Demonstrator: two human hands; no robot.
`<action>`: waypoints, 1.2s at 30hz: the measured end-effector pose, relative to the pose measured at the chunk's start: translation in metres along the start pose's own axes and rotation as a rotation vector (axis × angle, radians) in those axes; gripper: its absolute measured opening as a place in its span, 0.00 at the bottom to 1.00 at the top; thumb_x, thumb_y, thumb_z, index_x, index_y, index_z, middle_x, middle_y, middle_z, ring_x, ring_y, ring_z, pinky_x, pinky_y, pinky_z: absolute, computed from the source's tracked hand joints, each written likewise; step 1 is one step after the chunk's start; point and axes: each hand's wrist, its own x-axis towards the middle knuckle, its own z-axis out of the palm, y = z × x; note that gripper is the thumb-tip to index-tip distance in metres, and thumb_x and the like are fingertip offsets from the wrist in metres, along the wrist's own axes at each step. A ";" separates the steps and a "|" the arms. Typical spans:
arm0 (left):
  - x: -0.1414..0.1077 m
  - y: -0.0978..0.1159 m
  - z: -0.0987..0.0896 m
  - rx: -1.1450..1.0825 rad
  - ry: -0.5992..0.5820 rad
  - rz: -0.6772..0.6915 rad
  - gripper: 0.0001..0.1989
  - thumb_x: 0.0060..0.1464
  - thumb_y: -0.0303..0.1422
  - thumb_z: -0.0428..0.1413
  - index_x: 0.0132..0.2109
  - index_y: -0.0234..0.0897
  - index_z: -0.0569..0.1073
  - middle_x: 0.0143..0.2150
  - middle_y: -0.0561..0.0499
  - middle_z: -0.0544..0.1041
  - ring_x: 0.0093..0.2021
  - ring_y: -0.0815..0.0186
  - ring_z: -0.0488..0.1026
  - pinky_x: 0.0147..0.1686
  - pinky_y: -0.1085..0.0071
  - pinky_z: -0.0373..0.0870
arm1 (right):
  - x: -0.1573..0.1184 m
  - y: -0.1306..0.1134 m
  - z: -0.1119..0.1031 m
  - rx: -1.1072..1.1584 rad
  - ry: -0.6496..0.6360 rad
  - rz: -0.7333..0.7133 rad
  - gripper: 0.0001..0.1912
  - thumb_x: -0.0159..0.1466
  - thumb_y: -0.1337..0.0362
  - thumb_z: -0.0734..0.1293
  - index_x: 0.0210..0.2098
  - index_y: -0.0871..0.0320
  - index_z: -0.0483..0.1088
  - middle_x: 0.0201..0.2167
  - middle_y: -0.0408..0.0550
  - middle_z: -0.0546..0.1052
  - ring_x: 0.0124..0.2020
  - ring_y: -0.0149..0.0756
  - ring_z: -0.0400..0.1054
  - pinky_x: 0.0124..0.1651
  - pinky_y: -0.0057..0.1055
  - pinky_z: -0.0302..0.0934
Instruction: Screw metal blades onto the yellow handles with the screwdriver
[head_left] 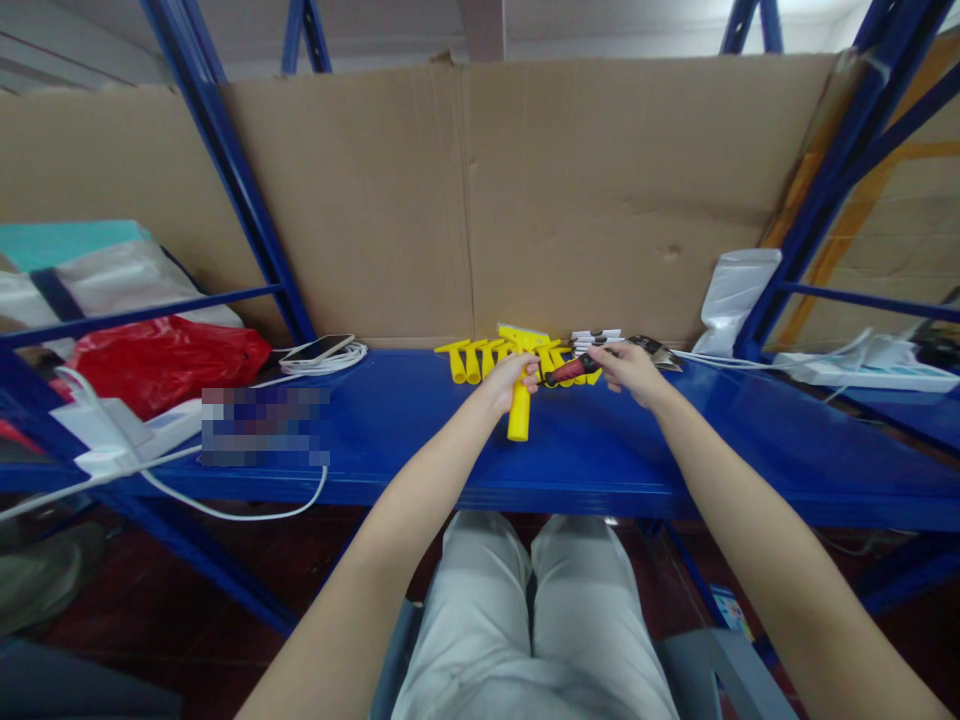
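My left hand [511, 380] is closed around a yellow scraper [518, 418], its wide head pointing away from me and its round handle towards me. My right hand [628, 368] grips a screwdriver [566, 373] with a red and black handle, which points left at the scraper. Its tip is too small to make out, so I cannot tell whether it touches. Several more yellow scrapers [472, 365] lie in a row just behind, partly covered by my hands.
Small white and black packs [596, 338] and a dark packet [664, 352] lie behind my right hand. A phone [319, 348] rests by a coiled white cable [337, 360] on the blue shelf [420, 420]. A red bag [169, 365] sits left; cardboard [360, 210] stands behind.
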 end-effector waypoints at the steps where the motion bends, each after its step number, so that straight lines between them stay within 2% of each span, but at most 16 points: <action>1: 0.000 0.000 0.000 0.001 0.001 -0.002 0.14 0.57 0.19 0.47 0.26 0.37 0.58 0.17 0.62 0.57 0.11 0.79 0.50 0.13 0.81 0.48 | 0.001 -0.001 -0.003 0.052 0.066 0.004 0.26 0.49 0.41 0.73 0.26 0.56 0.65 0.11 0.32 0.54 0.12 0.23 0.47 0.13 0.25 0.45; 5: 0.000 -0.001 0.000 0.010 0.003 -0.015 0.13 0.56 0.19 0.47 0.26 0.38 0.58 0.16 0.62 0.56 0.11 0.79 0.50 0.13 0.81 0.48 | 0.007 0.001 -0.013 0.152 0.288 -0.026 0.23 0.51 0.43 0.72 0.24 0.54 0.63 0.11 0.34 0.56 0.11 0.24 0.48 0.12 0.26 0.47; 10: 0.000 -0.001 0.001 0.074 0.026 -0.033 0.13 0.56 0.19 0.47 0.27 0.38 0.58 0.16 0.62 0.56 0.11 0.78 0.50 0.12 0.81 0.48 | 0.013 0.003 -0.026 0.185 0.488 -0.084 0.19 0.54 0.47 0.69 0.24 0.53 0.62 0.13 0.36 0.58 0.11 0.26 0.50 0.12 0.28 0.48; 18: 0.003 -0.004 -0.001 0.236 0.079 -0.138 0.13 0.58 0.19 0.45 0.28 0.39 0.57 0.15 0.63 0.57 0.10 0.78 0.50 0.12 0.81 0.49 | 0.016 0.001 -0.033 0.245 0.705 -0.140 0.19 0.56 0.47 0.67 0.23 0.52 0.57 0.14 0.36 0.57 0.12 0.27 0.51 0.13 0.30 0.50; 22: 0.004 -0.006 -0.003 0.261 0.071 -0.160 0.14 0.59 0.19 0.44 0.28 0.39 0.57 0.15 0.63 0.57 0.10 0.79 0.50 0.13 0.82 0.49 | 0.016 0.002 -0.031 0.267 0.749 -0.161 0.19 0.57 0.47 0.67 0.23 0.52 0.57 0.15 0.35 0.57 0.12 0.27 0.52 0.13 0.31 0.52; 28: 0.006 -0.007 -0.003 0.293 0.053 -0.206 0.12 0.58 0.19 0.45 0.30 0.38 0.58 0.16 0.63 0.56 0.11 0.79 0.50 0.13 0.83 0.48 | 0.015 -0.003 -0.024 0.334 0.815 -0.181 0.19 0.56 0.50 0.69 0.22 0.53 0.59 0.15 0.35 0.59 0.11 0.24 0.49 0.11 0.28 0.48; 36: 0.004 -0.007 -0.003 0.311 0.031 -0.198 0.14 0.59 0.19 0.44 0.28 0.38 0.57 0.16 0.62 0.57 0.12 0.80 0.49 0.14 0.82 0.48 | 0.013 -0.006 -0.020 0.362 0.817 -0.186 0.18 0.56 0.54 0.70 0.21 0.54 0.60 0.13 0.34 0.58 0.10 0.24 0.48 0.10 0.28 0.46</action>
